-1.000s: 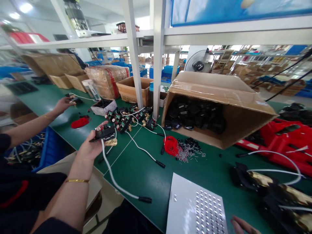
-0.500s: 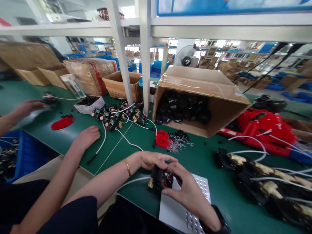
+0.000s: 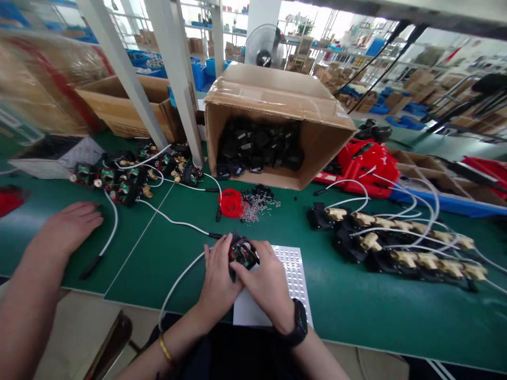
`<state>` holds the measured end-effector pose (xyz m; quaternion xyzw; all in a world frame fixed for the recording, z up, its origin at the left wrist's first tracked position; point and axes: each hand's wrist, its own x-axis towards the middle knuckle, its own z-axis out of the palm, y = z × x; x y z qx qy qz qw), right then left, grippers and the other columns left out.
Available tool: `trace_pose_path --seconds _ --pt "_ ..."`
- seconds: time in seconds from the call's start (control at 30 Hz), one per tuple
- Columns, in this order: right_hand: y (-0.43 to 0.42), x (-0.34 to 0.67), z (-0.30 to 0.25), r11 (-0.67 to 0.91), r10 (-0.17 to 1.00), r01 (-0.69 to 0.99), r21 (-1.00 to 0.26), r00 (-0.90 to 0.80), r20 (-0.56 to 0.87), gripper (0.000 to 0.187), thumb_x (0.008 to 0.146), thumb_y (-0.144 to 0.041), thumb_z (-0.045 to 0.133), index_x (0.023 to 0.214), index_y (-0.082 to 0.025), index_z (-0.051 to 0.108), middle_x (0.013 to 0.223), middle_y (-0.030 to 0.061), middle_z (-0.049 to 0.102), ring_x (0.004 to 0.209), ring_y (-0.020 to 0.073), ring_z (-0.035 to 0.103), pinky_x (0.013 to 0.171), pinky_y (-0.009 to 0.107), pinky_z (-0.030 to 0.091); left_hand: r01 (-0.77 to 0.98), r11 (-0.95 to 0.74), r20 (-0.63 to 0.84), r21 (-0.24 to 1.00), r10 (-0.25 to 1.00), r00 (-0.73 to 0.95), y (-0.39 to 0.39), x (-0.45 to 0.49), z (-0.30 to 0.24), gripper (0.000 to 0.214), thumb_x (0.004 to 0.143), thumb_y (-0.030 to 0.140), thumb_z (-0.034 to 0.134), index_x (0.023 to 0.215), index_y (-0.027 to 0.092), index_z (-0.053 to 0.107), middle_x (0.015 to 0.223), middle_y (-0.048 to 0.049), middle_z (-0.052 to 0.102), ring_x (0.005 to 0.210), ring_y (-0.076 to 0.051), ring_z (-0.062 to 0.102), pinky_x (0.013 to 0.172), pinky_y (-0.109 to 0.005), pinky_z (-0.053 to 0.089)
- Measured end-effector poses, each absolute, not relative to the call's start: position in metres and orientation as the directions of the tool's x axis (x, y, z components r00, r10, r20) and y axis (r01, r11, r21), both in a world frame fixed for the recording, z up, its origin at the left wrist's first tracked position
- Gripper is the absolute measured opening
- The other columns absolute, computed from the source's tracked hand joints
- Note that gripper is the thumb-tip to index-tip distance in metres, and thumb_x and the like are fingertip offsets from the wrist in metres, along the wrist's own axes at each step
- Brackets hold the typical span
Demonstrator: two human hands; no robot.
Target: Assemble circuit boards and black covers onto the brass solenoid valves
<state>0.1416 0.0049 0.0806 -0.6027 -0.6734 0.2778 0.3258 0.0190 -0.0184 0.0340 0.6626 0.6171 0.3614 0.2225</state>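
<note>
Where hands (image 3: 267, 277) meet, wired black unit (image 3: 241, 253), held between

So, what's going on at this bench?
A person wearing a watch on the right wrist holds a black electronic unit in both hands, its red wires and circuit board exposed. The left hand and right hand are near a pale dimpled plate. Similar open units are clustered to the left, near a co-worker's hand. Black units with brass tee fittings lie in rows on the right.
</note>
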Motion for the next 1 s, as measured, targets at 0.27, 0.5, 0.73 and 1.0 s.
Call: trace_pose_path --seconds 0.27,0.5,0.73,1.0 --pt "-0.017 0.230 0.070 -0.090 0.951 0.043 -0.995 0.300 -0.073 0.065 0.088 -0.063 0.021 0.076 -0.018 0.066 0.060 0.0034 0.058 0.052 0.0134 0.053 0.046 0.024 0.040 -0.001 0.127 -0.126 0.992 0.981 0.147 0.006 -0.011 0.069 0.066 0.061 0.044 0.070 0.115 0.018 0.040 0.107 -0.0078 0.056 0.095 -0.024 0.057 0.080 -0.034 0.047" --pt "-0.017 0.230 0.040 -0.249 0.895 -0.219 -0.944 0.320 -0.310 0.043 0.077 -0.060 0.053 0.076 -0.018 0.059 0.058 0.0014 0.062 0.048 0.0125 0.055 0.044 0.022 0.041 0.286 -0.127 -0.109 0.950 0.722 0.683 0.021 0.015 0.082 0.051 0.063 0.048 0.069 0.102 0.018 0.058 0.128 -0.0100 0.047 0.115 -0.028 0.046 0.097 -0.038 0.037" --pt "0.001 0.218 0.019 -0.231 0.893 0.018 -0.973 0.402 -0.205 0.026 0.074 -0.040 0.065 0.080 -0.015 0.060 0.066 0.0054 0.067 0.058 0.0185 0.064 0.057 0.030 0.053 0.390 -0.161 -0.204 0.907 0.640 0.741 0.027 0.038 0.070 0.077 0.069 0.039 0.067 0.136 0.022 0.032 0.137 -0.0071 0.044 0.121 -0.026 0.045 0.102 -0.039 0.033" --pt "-0.002 0.220 0.018 -0.218 0.907 0.100 -0.971 0.387 -0.164 0.026 0.078 -0.042 0.061 0.079 -0.016 0.059 0.069 0.0072 0.068 0.063 0.0210 0.066 0.060 0.031 0.054 0.436 -0.151 -0.245 0.887 0.647 0.722 0.026 0.037 0.066 0.079 0.074 0.047 0.060 0.139 0.017 0.026 0.142 -0.0111 0.037 0.126 -0.028 0.039 0.103 -0.041 0.032"
